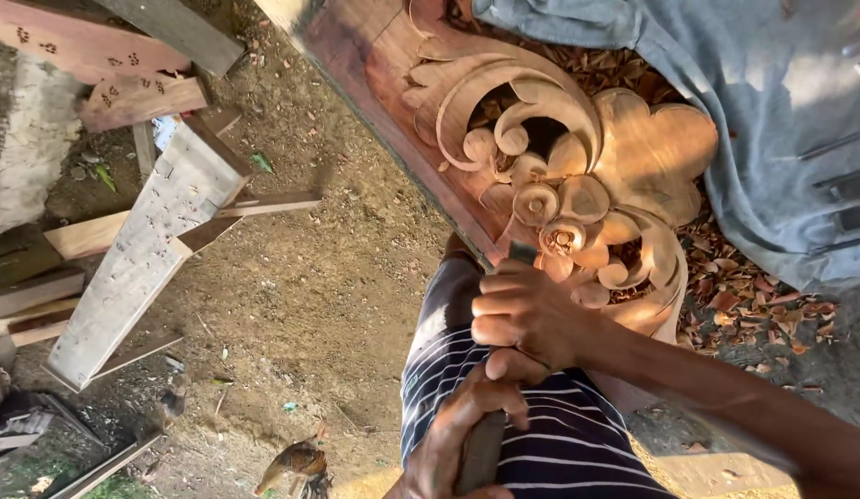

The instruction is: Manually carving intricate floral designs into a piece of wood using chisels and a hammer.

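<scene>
A reddish wooden panel [374, 55] carved with scrolls and a flower [578, 176] lies in front of me. My right hand [527, 314] is closed round the shaft of a chisel [522, 251], whose dark blade meets the carving just below the small rosette. Lower down, my left hand [448, 444] grips the dark wooden handle [482, 453], which looks like the same tool. My striped garment [541, 434] lies under both hands.
Wood shavings [744, 296] lie around the carving. A grey cloth [781, 111] covers the upper right. Planks and offcuts [143, 231] lie on the dirt ground [310, 305] at the left. A brown chicken [296, 462] stands at the bottom edge.
</scene>
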